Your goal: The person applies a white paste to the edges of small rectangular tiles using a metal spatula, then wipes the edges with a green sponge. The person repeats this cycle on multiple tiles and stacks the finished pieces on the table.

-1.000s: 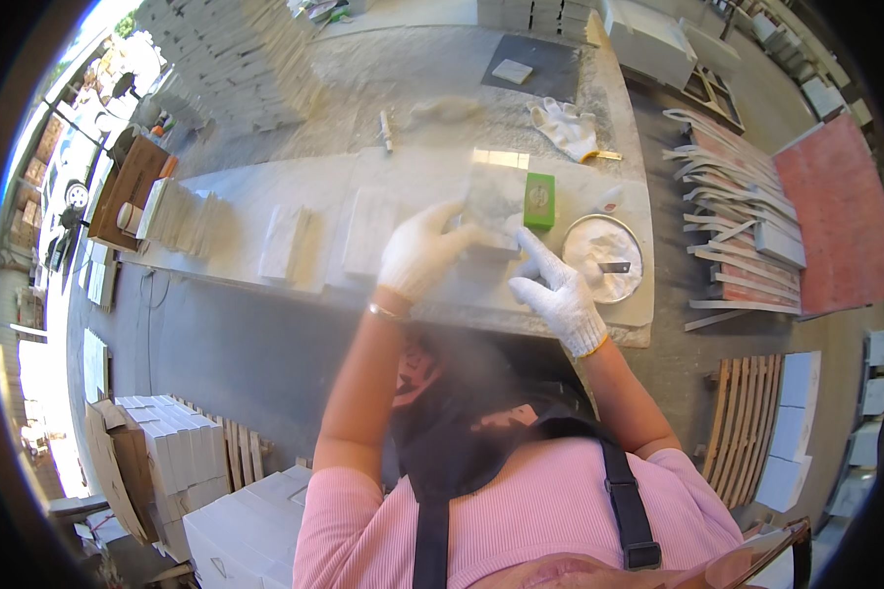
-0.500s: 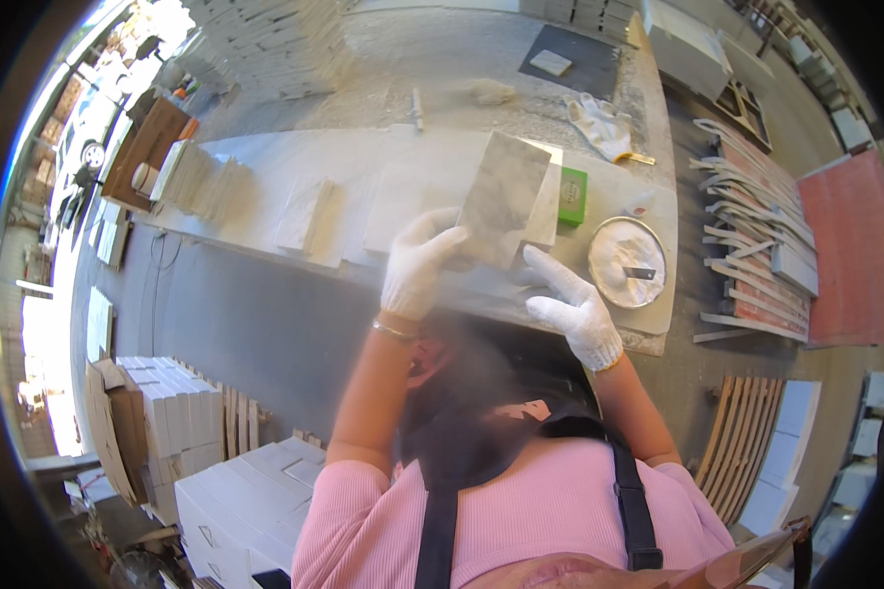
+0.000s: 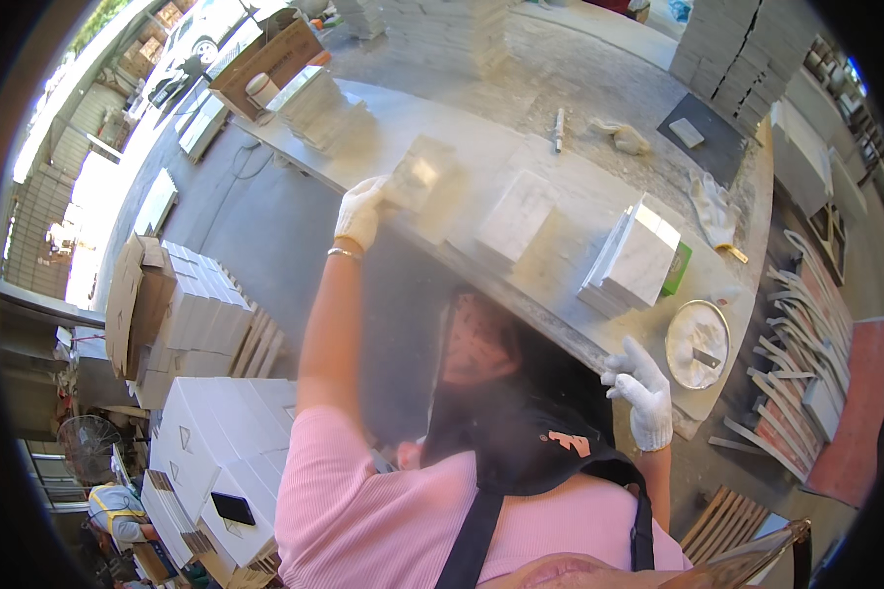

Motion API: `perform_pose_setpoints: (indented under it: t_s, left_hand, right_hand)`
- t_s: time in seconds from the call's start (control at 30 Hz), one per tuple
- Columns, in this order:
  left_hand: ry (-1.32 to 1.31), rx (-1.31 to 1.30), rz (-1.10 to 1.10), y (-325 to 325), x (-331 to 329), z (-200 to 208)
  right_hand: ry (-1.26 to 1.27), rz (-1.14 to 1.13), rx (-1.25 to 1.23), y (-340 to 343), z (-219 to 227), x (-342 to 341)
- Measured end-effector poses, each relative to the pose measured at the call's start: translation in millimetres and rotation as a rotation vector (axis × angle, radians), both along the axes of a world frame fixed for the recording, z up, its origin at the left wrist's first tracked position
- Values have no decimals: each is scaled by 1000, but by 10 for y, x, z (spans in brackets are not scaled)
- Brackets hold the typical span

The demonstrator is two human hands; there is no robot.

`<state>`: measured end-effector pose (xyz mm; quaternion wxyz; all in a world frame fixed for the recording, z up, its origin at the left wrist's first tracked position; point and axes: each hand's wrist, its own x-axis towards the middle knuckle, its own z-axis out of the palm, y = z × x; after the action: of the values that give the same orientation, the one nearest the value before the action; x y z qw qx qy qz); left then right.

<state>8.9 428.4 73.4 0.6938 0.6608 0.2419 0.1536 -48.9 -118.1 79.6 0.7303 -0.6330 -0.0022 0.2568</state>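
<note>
My left hand [image 3: 361, 212], in a white knit glove, is stretched out to the left and closed on the edge of a pale, glossy stone tile [image 3: 422, 177]. The tile is at the left part of the worktable, its surface catching the light; whether it touches the table cannot be told. My right hand [image 3: 642, 391], also gloved, hovers by the table's front edge with its fingers apart, holding nothing. A marbled white tile [image 3: 519, 216] lies between the two hands. Near my right hand stands a short stack of white tiles [image 3: 635, 257].
The worktable [image 3: 481, 147] is dusty. A round tin of white powder or paste [image 3: 686, 329] with a scraper, a green box [image 3: 676, 269] and a loose glove [image 3: 714, 208] are at its right. More stacked tiles [image 3: 314, 110] stand far left. White cartons [image 3: 221, 432] are at lower left.
My left hand has carried a tile from the middle to the left. My right hand has drawn away from it toward the front edge. The view has turned.
</note>
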Motion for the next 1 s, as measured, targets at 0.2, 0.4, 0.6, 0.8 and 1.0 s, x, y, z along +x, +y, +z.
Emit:
perform_pose_setpoints:
  t_s: [0.2, 0.4, 0.6, 0.8, 1.0]
  left_hand:
    - [147, 168, 14, 399, 190, -290]
    - [271, 1063, 110, 373, 243, -41]
    - [120, 529, -277, -1041, 272, 511]
    - [151, 382, -662, -2488, 393, 644]
    - [216, 276, -690, -2829, 400, 619]
  right_hand:
    - [4, -28, 4, 6, 48, 2]
    - [17, -87, -123, -22, 182, 50]
    - [-94, -246, -69, 83, 216, 288]
    - [-206, -205, -122, 217, 177, 481]
    - [-315, -131, -219, 246, 197, 465]
